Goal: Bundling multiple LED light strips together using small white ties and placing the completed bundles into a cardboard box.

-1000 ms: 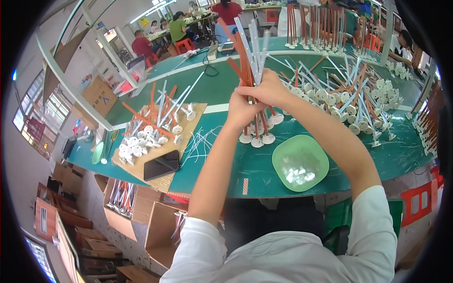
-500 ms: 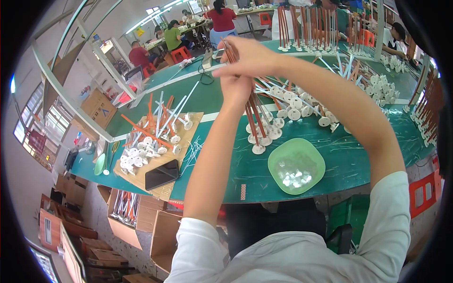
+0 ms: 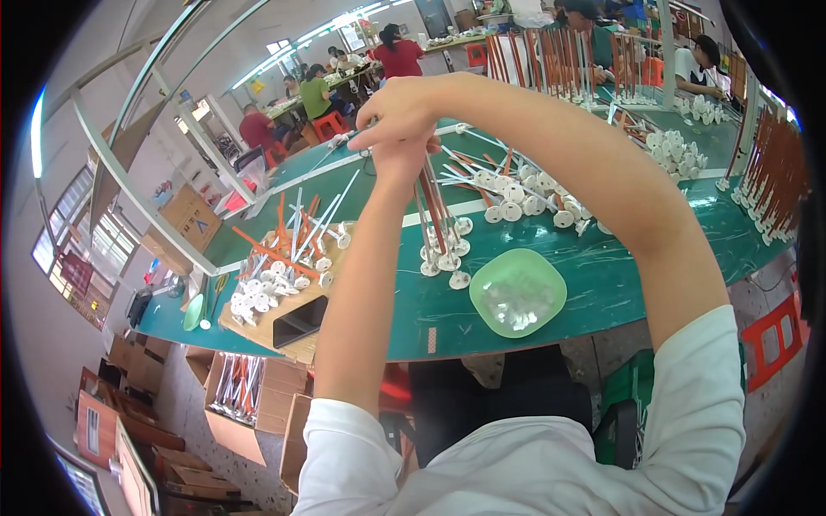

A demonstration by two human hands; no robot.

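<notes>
Over the green worktable (image 3: 413, 331) I have a bundle of thin brown and grey rods (image 3: 438, 211), standing nearly upright with round white disc bases (image 3: 446, 261) at their lower ends. My left hand (image 3: 404, 155) is closed round the upper part of the bundle, mostly covered by the other hand. Across it lies my right hand (image 3: 400, 109), fingers curled and thumb pointing left; what they grip, if anything, is hidden. To the right of the bundle is a light green bowl (image 3: 516, 260) with small shiny clear pieces inside.
Left, a cardboard sheet (image 3: 258, 335) carries a dark phone (image 3: 301, 322), loose rods and white fittings (image 3: 258, 292). More disc-ended rods (image 3: 512, 206) lie beyond the bowl. Upright rods (image 3: 770, 185) crowd the right edge; others (image 3: 551, 64) stand behind. An open carton (image 3: 275, 391) holds rods below.
Both hands have shifted slightly left, and the rod tops formerly visible at my right hand are now hidden. The bundle stands more upright. The whole view has also shifted a little.
</notes>
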